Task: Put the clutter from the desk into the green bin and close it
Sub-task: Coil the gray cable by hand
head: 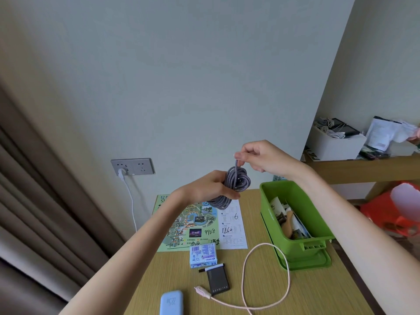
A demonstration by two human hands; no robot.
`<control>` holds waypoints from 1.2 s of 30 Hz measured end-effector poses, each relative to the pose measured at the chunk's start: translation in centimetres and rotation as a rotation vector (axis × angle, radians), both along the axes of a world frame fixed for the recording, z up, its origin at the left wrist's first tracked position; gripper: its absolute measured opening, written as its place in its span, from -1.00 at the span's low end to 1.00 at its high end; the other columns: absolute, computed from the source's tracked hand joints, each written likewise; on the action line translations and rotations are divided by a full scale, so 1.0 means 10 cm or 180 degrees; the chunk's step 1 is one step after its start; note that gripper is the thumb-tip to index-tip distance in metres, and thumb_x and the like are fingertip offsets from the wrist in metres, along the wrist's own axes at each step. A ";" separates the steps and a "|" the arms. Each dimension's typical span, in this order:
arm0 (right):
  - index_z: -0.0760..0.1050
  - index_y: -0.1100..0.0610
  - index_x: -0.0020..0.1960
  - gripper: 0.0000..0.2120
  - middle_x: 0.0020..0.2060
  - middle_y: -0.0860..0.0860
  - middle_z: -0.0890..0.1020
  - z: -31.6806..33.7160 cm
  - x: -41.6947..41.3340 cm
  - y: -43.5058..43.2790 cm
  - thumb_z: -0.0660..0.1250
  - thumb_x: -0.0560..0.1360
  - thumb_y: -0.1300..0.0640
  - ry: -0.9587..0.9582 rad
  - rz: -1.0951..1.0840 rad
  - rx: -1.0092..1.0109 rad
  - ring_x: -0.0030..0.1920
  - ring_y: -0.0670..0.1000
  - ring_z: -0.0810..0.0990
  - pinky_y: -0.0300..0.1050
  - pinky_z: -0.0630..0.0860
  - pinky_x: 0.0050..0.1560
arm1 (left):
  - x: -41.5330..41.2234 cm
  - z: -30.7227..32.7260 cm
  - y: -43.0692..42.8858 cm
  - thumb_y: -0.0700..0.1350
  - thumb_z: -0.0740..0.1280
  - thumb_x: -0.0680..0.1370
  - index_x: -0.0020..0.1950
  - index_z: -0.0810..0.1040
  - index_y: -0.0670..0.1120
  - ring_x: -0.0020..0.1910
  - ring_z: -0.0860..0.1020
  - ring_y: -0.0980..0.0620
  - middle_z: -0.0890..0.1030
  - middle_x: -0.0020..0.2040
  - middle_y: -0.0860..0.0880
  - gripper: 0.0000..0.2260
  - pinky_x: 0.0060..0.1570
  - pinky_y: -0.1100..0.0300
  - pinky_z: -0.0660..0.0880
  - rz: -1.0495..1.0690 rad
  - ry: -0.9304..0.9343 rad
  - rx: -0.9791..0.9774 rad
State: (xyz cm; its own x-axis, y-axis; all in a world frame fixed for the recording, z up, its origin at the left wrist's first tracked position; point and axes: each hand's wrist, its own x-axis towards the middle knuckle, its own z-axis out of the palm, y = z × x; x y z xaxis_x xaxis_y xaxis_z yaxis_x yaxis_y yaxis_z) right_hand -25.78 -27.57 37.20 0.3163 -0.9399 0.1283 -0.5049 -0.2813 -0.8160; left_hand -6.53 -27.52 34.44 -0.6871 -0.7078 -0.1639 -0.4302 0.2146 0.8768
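The wooden worktop carries the open green bin on its right side, already part filled and standing on what looks like its own lid. The step in hand appears to be bundling the grey braided cable so that it can go into the bin. To do this well, the person should probably wind the loose end tightly around the coil and tuck it under a turn, so that the bundle does not spring apart when dropped. Then it needs only a short carry rightward and down into the bin's free space. The coil sits in the grip of the left hand, whose fingers and thumb wrap its lower left side, while most of the loops bulge out to the right of that hand. It is held above the far edge of the map leaflet and well clear of the surface. The right hand pinches the cable's free end just above the coil, between thumb and forefinger. A pink cable, a blue carton, a dark pouch and a blue power bank lie waiting nearer the person.
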 end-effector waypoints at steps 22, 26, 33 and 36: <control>0.59 0.23 -0.21 -0.80 -0.40 -0.11 0.58 0.12 0.09 -0.11 0.41 0.51 0.11 0.0005 0.0355 -0.0406 -0.42 -0.23 0.47 -0.47 0.33 -0.39 | 0.06 -0.13 -0.12 -0.05 0.46 0.48 -0.22 0.49 -0.07 -0.41 0.44 0.15 0.46 -0.40 0.11 -0.81 -0.26 0.11 0.56 -0.0043 -0.0208 -0.0708; 0.60 0.14 -0.24 -0.71 -0.37 0.10 0.43 -0.03 -0.01 -0.21 0.40 0.46 -0.08 -0.0518 0.0011 0.0156 -0.37 0.03 0.31 -0.23 0.20 -0.41 | 0.05 0.03 -0.07 -0.12 0.49 0.46 -0.15 0.56 -0.19 -0.40 0.49 0.13 0.52 -0.37 0.04 -0.83 -0.35 0.29 0.51 -0.0052 0.0301 -0.0603; 0.50 -0.01 -0.42 -0.61 -0.54 -0.06 0.26 -0.42 0.09 -0.15 0.19 0.58 0.09 -0.0477 -0.0035 0.0853 -0.54 -0.08 0.14 -0.27 0.10 -0.55 | 0.11 0.11 -0.17 -0.10 0.43 0.50 -0.02 0.50 -0.30 -0.40 0.49 0.11 0.53 -0.28 -0.12 -0.73 -0.40 0.22 0.50 0.0430 0.0687 -0.0897; 0.49 0.13 -0.27 -0.67 -0.52 -0.05 0.25 -0.42 0.15 -0.09 0.17 0.62 0.04 -0.0393 0.0018 0.0837 -0.52 -0.07 0.14 -0.27 0.08 -0.53 | 0.09 0.02 -0.23 -0.01 0.48 0.45 -0.04 0.36 -0.16 -0.46 0.47 0.17 0.52 -0.28 -0.06 -0.64 -0.47 0.27 0.46 0.0880 0.0537 -0.0992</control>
